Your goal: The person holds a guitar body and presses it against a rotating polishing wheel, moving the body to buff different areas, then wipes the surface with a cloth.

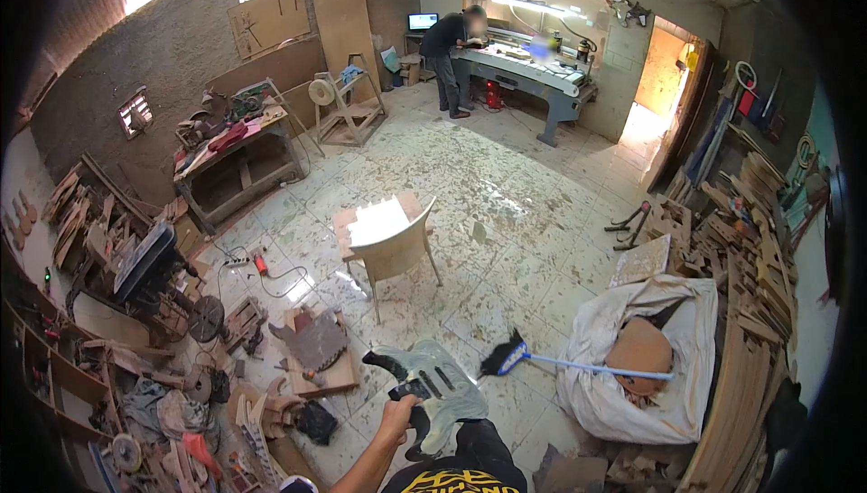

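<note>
My left hand grips a pale, mottled electric guitar body with dark slots and dark edges near one horn, held low in front of me over my dark clothing. My fingers are closed on its near left part. My right hand does not show. Just right of the guitar body, a blue-handled broom with a dark head lies with its handle across a large white sack holding a brown piece. Beyond the guitar body, left of it, a dark cut panel rests on a wooden board.
A chair stands on the littered tile floor. A person bends over a long machine table at the back, beside a bright doorway. Wood piles, a workbench, cables and clutter line both sides.
</note>
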{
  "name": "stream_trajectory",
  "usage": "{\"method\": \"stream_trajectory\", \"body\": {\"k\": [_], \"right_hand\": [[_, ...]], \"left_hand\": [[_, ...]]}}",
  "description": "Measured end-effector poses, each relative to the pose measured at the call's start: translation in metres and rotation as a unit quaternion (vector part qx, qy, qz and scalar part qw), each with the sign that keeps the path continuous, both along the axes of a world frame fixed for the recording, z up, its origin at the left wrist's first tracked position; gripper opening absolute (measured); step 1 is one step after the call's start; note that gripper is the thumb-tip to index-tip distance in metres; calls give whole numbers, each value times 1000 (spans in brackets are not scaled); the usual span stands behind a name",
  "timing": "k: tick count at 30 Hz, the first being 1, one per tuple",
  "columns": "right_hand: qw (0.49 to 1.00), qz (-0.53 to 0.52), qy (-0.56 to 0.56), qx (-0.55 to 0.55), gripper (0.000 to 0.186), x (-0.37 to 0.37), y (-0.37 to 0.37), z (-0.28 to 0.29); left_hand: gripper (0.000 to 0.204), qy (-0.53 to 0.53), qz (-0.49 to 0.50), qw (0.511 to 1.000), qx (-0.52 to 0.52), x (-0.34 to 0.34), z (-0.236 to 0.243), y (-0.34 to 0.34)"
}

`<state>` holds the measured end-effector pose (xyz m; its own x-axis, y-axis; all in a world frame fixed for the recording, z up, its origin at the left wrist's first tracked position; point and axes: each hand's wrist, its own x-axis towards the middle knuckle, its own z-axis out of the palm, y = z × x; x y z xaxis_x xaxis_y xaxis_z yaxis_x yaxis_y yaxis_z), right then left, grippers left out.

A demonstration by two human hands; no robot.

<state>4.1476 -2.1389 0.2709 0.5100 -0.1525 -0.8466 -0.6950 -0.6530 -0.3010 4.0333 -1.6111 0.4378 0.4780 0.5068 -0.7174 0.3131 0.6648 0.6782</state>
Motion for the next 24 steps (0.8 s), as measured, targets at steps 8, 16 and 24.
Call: {"method": "stream_trajectory", "body": {"k": [8, 16, 24], "right_hand": [[999, -48, 7, 3, 16, 236, 172, -1], [961, -128, -173, 175, 12, 586, 300, -44], [888, 138, -340, 277, 19, 884, 664, 81]], "left_hand": [[20, -46, -56, 997, -4, 262, 28, 117], [19, -37, -89, 995, -4, 481, 62, 232], [25, -63, 50, 997, -14, 715, -19, 360]]}}
